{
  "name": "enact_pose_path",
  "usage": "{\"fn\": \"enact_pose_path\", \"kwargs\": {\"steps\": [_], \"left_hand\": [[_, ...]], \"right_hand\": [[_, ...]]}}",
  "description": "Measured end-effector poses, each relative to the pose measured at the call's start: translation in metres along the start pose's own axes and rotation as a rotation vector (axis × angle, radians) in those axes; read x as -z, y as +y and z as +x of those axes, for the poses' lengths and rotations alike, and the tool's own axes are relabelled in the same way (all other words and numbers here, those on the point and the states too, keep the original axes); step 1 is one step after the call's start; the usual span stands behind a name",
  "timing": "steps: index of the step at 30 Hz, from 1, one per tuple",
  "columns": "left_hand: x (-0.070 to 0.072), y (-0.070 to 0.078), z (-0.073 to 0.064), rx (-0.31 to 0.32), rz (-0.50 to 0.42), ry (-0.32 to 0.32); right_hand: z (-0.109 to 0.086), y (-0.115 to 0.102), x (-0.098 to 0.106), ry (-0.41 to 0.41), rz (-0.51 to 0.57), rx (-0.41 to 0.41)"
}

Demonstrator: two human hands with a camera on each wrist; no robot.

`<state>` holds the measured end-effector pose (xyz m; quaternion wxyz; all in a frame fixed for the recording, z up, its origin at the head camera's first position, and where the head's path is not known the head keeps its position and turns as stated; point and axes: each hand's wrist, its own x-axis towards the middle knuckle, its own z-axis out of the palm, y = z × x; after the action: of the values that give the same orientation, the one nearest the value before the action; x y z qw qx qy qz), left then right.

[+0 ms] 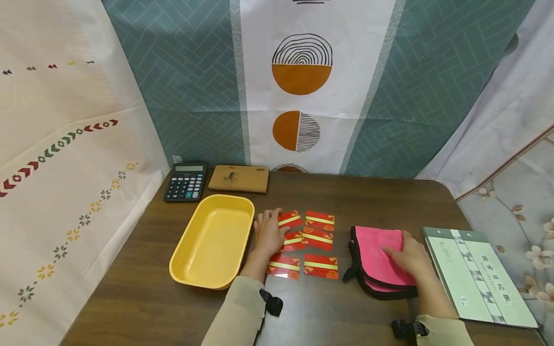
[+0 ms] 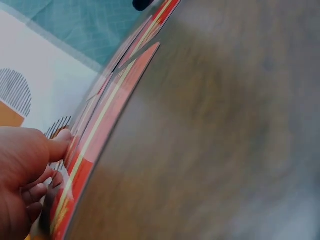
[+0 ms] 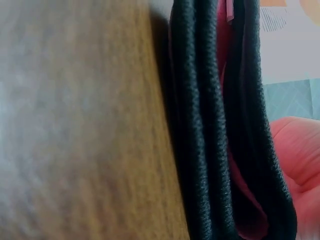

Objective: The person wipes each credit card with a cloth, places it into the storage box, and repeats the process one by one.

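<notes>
My left hand is at the left end of the upper-left red card, bent fingers at its far edge and the thumb at its near edge. Several red-and-yellow cards lie in two columns, including one at the lower right; in the left wrist view, the nearest card lies flat on the table. My right hand grips the right side of a folded pink cloth with black edging. Its thumb lies on top and its other fingers are mostly hidden. The right wrist view shows the cloth's stacked black edges beside the palm.
Left of the cards stands a yellow tray. Behind it are a black calculator and a brown notebook. A pale green book lies at the right, beside my right forearm. A patterned curtain hangs behind the table.
</notes>
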<state>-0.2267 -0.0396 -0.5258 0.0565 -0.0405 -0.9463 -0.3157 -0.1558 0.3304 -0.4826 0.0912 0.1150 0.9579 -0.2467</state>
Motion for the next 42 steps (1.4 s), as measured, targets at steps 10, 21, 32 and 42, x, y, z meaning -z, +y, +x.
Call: {"fn": "enact_pose_path", "kwargs": {"steps": [10, 21, 32, 42], "left_hand": [[0.005, -0.003, -0.002, -0.027, -0.171, -0.005], [0.006, -0.003, -0.005, 0.086, -0.523, 0.166], [0.014, 0.027, -0.017, 0.171, -0.883, 0.126], [0.028, 0.044, -0.023, 0.152, -0.954, 0.098]], "right_hand": [[-0.001, -0.001, -0.003, -0.008, 0.024, 0.004], [-0.003, 0.001, -0.004, 0.012, 0.324, 0.024], [-0.014, -0.008, 0.000, -0.078, 1.058, 0.244], [-0.024, -0.027, 0.019, -0.435, 1.152, 0.474]]}}
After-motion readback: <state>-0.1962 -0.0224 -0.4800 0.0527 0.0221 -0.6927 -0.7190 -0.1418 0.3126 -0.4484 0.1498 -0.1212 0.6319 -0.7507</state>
